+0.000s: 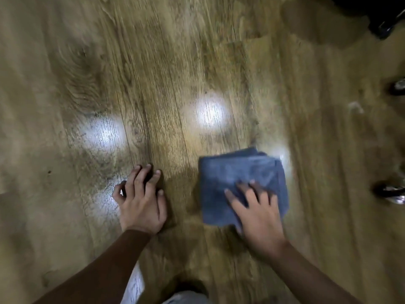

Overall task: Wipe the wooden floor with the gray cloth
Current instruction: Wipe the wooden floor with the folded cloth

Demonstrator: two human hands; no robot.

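Observation:
A folded gray-blue cloth (236,181) lies flat on the wooden floor (153,73), right of centre. My right hand (257,212) presses down on its near right part with fingers spread; the hand and cloth are blurred by motion. My left hand (141,201) rests on the bare floor to the left of the cloth, fingers apart, holding nothing. The planks run away from me and show bright light reflections.
Two dark furniture feet or casters (397,86) (390,191) stand at the right edge. A black object (381,20) sits in the top right corner. A pale smudge (356,106) marks the floor on the right. My knee (186,298) shows at the bottom.

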